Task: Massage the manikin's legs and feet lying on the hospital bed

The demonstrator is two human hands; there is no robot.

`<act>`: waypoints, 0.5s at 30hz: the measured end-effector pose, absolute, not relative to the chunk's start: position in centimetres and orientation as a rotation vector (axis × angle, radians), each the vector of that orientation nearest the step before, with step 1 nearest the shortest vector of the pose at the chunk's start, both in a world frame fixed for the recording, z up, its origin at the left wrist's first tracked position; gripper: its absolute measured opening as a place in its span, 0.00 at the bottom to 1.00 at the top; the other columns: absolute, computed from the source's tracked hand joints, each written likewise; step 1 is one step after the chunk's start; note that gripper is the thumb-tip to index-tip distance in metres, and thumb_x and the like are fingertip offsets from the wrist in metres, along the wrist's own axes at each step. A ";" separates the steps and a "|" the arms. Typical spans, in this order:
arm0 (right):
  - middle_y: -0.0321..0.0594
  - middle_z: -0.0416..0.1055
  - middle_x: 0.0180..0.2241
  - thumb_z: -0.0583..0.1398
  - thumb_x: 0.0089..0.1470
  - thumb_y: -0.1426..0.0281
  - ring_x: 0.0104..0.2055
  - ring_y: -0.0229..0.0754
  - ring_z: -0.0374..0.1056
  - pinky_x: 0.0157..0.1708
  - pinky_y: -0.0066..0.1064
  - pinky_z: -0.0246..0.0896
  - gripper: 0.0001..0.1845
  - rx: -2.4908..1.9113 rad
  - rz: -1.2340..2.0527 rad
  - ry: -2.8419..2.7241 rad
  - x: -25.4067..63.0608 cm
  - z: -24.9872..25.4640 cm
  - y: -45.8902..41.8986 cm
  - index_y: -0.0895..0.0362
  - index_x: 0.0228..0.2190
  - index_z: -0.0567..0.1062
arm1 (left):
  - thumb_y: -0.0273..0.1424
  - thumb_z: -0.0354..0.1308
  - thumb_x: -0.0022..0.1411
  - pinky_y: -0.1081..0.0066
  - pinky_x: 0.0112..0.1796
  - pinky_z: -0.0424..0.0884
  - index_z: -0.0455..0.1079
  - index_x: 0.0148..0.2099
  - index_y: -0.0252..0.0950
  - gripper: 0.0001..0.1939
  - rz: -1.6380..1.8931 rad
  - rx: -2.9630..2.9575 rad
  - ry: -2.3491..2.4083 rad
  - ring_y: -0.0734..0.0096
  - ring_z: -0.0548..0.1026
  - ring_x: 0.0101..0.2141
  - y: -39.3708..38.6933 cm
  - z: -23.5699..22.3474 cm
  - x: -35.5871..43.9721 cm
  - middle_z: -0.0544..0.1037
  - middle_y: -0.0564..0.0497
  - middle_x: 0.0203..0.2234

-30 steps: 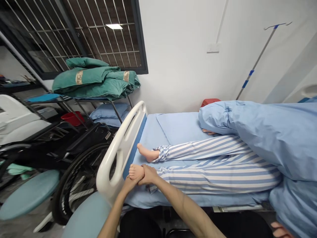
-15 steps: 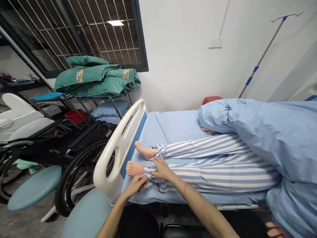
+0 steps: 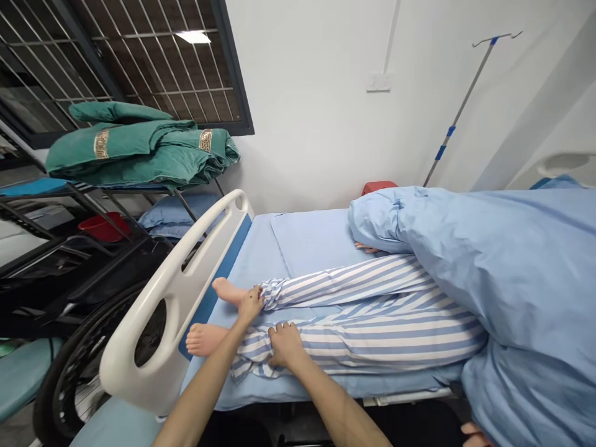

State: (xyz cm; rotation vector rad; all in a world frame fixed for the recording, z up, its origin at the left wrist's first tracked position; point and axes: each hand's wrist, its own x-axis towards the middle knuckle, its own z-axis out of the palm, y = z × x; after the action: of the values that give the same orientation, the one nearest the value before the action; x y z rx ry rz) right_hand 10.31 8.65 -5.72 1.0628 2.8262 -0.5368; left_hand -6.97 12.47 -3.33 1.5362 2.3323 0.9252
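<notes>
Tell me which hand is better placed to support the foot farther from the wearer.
Probably the left hand: it lies right at the farther foot, beside that leg's trouser cuff. The right hand lies on the nearer striped trouser leg.

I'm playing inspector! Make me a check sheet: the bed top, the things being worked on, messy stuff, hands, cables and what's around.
Surface: light blue sheet; white end board at the foot end.
Job's things: striped trousers; near foot and far foot, both bare.
Clutter: bunched blue quilt.
Hands: left hand at the far foot's ankle; right hand on the near trouser leg; grip unclear.
Cables: nothing seen loose; a thin strip rises from the wall socket.
Surroundings: green bedding, wheelchair, red basin, hooked pole.
</notes>
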 end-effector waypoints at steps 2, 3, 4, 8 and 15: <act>0.57 0.76 0.50 0.73 0.39 0.57 0.52 0.61 0.73 0.52 0.48 0.67 0.41 1.052 -0.558 2.834 10.2 -6.1 8.8 0.58 0.54 0.74 | 0.23 0.55 0.57 0.70 0.37 0.68 0.71 0.39 0.35 0.07 0.662 1.643 2.406 0.63 0.77 0.35 11.3 -2.8 -9.4 0.79 0.45 0.34; 0.57 0.76 0.50 0.73 0.39 0.58 0.52 0.61 0.73 0.52 0.48 0.67 0.40 1.058 -0.570 2.840 10.1 -6.3 8.8 0.58 0.54 0.74 | 0.24 0.54 0.60 0.69 0.36 0.67 0.72 0.43 0.33 0.10 0.566 1.681 2.474 0.62 0.77 0.34 10.7 -2.3 -10.6 0.79 0.44 0.37; 0.57 0.76 0.50 0.73 0.39 0.60 0.52 0.61 0.72 0.52 0.49 0.67 0.40 1.072 -0.583 2.847 10.1 -6.4 8.8 0.58 0.54 0.74 | 0.26 0.53 0.62 0.68 0.36 0.67 0.72 0.48 0.31 0.13 0.487 1.716 2.544 0.62 0.76 0.34 10.0 -1.7 -11.6 0.79 0.42 0.40; 0.60 0.76 0.49 0.73 0.41 0.63 0.52 0.63 0.72 0.52 0.49 0.66 0.36 1.125 -0.630 2.866 10.2 -6.4 8.4 0.60 0.52 0.75 | 0.31 0.50 0.66 0.65 0.36 0.69 0.71 0.55 0.28 0.19 0.482 1.729 2.744 0.61 0.77 0.33 7.7 0.4 -12.6 0.77 0.36 0.46; 0.58 0.76 0.49 0.71 0.46 0.61 0.52 0.59 0.72 0.52 0.46 0.62 0.33 1.159 -0.616 2.815 10.5 -5.6 8.1 0.58 0.52 0.74 | 0.36 0.60 0.54 0.60 0.47 0.74 0.76 0.42 0.40 0.13 0.874 1.710 2.336 0.52 0.78 0.45 -1.6 -4.6 -6.4 0.79 0.41 0.41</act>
State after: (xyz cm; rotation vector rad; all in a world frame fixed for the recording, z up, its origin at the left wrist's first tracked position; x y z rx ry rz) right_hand 10.47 8.06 -5.65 1.1591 2.8153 -0.6163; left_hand -6.40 -1.56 -4.62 1.7104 2.3356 0.8744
